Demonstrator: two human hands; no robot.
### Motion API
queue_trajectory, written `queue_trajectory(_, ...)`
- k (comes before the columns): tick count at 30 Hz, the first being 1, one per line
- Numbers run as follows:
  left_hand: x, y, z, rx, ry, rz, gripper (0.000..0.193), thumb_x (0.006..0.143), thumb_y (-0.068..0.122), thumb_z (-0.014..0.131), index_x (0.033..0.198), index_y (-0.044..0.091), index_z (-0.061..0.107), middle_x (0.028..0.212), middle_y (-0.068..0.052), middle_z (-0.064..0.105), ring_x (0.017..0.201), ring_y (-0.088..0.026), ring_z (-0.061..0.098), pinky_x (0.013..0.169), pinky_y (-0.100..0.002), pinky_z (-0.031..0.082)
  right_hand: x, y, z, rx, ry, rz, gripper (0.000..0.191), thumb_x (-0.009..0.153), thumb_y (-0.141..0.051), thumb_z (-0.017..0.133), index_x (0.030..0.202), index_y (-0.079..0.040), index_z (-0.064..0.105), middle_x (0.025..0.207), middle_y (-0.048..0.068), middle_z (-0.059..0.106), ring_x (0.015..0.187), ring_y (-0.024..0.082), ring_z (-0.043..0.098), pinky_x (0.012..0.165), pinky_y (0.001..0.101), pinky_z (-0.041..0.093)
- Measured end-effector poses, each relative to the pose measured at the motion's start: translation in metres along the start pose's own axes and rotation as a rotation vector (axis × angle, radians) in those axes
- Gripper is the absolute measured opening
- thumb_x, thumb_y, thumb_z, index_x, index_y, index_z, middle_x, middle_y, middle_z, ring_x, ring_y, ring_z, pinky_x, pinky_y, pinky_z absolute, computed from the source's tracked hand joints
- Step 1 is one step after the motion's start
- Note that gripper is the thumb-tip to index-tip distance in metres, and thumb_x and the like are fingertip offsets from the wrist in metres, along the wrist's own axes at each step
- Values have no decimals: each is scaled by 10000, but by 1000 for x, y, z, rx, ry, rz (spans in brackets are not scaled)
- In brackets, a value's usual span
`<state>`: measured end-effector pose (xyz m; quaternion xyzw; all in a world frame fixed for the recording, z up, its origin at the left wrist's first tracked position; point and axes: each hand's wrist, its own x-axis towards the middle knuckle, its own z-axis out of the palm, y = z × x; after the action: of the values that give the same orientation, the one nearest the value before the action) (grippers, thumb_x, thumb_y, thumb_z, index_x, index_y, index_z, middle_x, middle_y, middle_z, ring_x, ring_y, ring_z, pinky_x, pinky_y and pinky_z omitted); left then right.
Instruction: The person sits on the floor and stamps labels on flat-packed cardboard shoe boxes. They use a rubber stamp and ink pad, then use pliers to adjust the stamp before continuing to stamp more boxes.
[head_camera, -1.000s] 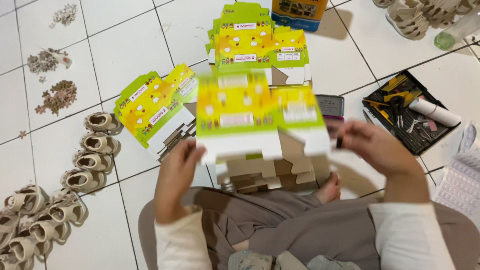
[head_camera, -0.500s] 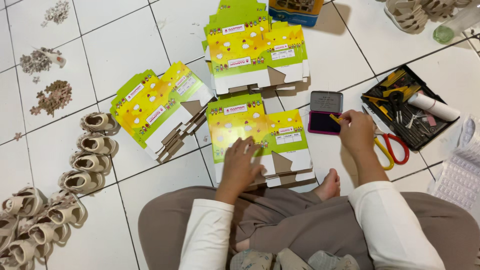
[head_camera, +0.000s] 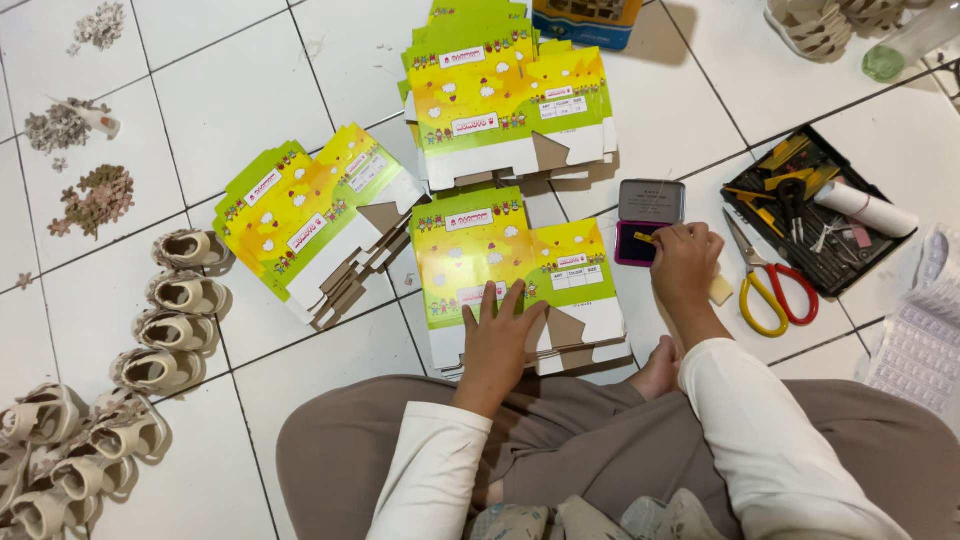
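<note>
1. Left hand (head_camera: 497, 335) lies flat, fingers spread and released, on the top flat carton (head_camera: 515, 270) of the near stack, on the floor tiles (head_camera: 250, 90) just ahead of the crossed legs.
2. Right hand (head_camera: 685, 265): fingers clenched on a small yellow stamp (head_camera: 645, 238), touching the open ink pad (head_camera: 648, 222), grey lid up, pink pad below, just right of the near stack.
3. Cartons: unfolded, yellow-green print with white clouds, white label strips, brown inner flaps. Three stacks: near; far stack (head_camera: 505, 105); left stack (head_camera: 305, 225), turned at an angle.
4. Blue-and-yellow box (head_camera: 585, 20) at top edge, partly cut off.
5. Scissors (head_camera: 765, 280), one pair, red and yellow handles, beside black tool tray (head_camera: 825, 215) holding a white roll (head_camera: 865, 208).
6. Small beige sandals (head_camera: 180, 295): four in a column at left, more bunched in the lower left corner, count unclear.
7. Three small piles of flower trims (head_camera: 95, 195), upper left.
</note>
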<state>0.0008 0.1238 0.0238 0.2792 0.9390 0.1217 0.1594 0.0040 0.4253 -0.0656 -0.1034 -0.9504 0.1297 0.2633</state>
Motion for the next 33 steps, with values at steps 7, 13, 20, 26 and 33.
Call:
queue_trajectory(7, 4, 8, 12, -22, -3, -54, 904, 623, 242, 939, 1414, 243, 501, 1571, -154, 322, 1457, -534, 223, 1097, -737, 271, -25, -70, -4, 230, -103, -68, 115, 961, -14, 624, 1064, -51, 661, 1129, 103, 649, 1105, 320, 525, 995, 455, 361)
queue_trajectory(13, 8, 10, 28, 144, 231, -1, 809, 680, 218, 901, 1407, 290, 553, 1508, -171, 415, 1395, -551, 337, 1053, -708, 355, -43, -96, -2, 102, -31, -279, 286, 813, 25, 623, 1079, -65, 680, 1158, 59, 684, 1114, 261, 563, 1012, 454, 342)
queue_trajectory(20, 8, 15, 13, 96, 89, -35, 871, 634, 244, 917, 1410, 281, 523, 1512, -181, 404, 1399, -555, 327, 1059, -712, 354, -41, -98, -5, 116, -98, -274, 300, 797, 22, 640, 1076, -76, 694, 1110, 42, 689, 1088, 252, 583, 1005, 451, 346)
queue_trajectory(26, 13, 17, 15, 116, 182, -31, 884, 676, 190, 887, 1457, 337, 500, 1451, -211, 437, 1336, -596, 363, 1015, -730, 376, -31, -94, -13, 241, -178, -241, 242, 828, -11, 667, 1054, -78, 721, 1070, 31, 707, 1083, 271, 583, 964, 430, 390)
queue_trajectory(33, 13, 21, -4, 50, 105, -35, 970, 625, 193, 900, 1487, 332, 477, 1471, -205, 432, 1347, -585, 346, 1026, -700, 380, -22, -103, -21, 129, -152, -259, 215, 793, -6, 674, 976, -102, 731, 1039, 18, 723, 1087, 252, 600, 951, 460, 376)
